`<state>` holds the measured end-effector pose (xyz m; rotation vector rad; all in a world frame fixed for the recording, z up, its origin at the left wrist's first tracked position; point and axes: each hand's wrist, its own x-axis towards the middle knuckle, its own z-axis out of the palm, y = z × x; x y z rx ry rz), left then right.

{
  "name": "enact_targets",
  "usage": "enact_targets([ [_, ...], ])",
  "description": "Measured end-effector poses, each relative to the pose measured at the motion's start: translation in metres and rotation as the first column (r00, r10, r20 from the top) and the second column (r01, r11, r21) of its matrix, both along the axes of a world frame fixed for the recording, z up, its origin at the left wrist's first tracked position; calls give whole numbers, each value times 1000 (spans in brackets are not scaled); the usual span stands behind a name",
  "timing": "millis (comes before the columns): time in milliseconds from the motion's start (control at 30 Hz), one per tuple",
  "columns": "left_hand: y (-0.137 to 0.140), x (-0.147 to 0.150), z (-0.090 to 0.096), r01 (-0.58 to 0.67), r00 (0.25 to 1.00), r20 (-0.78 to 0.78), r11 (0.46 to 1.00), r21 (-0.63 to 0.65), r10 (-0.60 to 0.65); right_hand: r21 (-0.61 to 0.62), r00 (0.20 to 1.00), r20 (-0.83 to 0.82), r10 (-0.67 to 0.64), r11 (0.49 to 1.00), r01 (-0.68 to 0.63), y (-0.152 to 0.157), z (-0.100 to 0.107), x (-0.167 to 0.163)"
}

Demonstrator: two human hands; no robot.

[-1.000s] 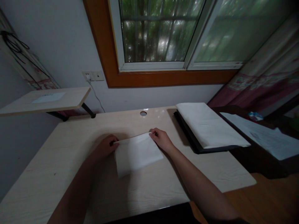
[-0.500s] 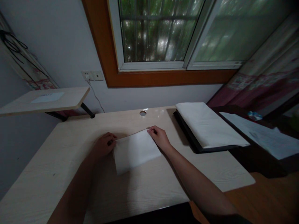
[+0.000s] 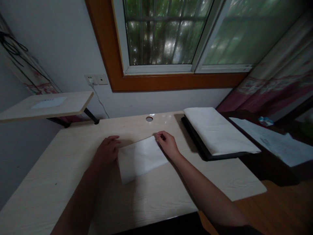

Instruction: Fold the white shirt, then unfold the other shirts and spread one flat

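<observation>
A white sheet of paper (image 3: 143, 158), seemingly folded, lies slightly turned on the light wooden desk (image 3: 156, 199). My right hand (image 3: 167, 143) pinches its far right corner between thumb and fingers. By the paper's left edge is my left hand (image 3: 107, 150), its fingers stretched out and a little apart above the desk. Whether its thumb touches the paper is hard to tell in the shadow.
A stack of white paper (image 3: 217, 130) rests on a black flat object (image 3: 195, 140) at the right. A raised shelf (image 3: 70, 101) with a paper on it stands at the left. Behind the desk's cable hole (image 3: 149, 119) are a wall and a window. More papers (image 3: 274, 140) lie further right.
My left hand has loosened from the paper's far left corner and shifted slightly left, its fingers straightening. The right hand stays at its corner, and the paper has barely moved.
</observation>
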<state>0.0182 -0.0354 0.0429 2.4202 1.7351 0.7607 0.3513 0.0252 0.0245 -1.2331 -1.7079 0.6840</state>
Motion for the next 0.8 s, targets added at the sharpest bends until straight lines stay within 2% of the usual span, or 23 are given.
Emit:
enact_targets([
  [100,-8,21,7,86,995,-50,992,96,-82,142,990,113,81,985,-97,-9,9,-4],
  [200,-13,46,5,310,947,-128,943,121,-295,242,922,261,285,906,-348,-18,15,-12],
  [267,-15,56,-2,372,917,-184,925,74,-353,234,838,381,390,837,-495,-22,16,-17],
  [333,-16,59,-10,340,915,-229,940,-10,-333,187,762,490,423,803,-566,-23,13,-19],
  [467,-16,47,-24,210,926,-283,964,-161,-249,110,680,618,395,812,-573,-18,4,-17],
  [600,-15,34,-29,153,931,-292,959,-237,-221,55,633,668,392,822,-567,-12,0,-11],
  [700,-14,30,-28,135,935,-288,956,-259,-210,17,625,672,396,836,-548,-10,2,-7],
  [800,-13,26,-29,117,939,-285,958,-260,-192,-17,652,655,383,869,-494,-7,1,2],
])
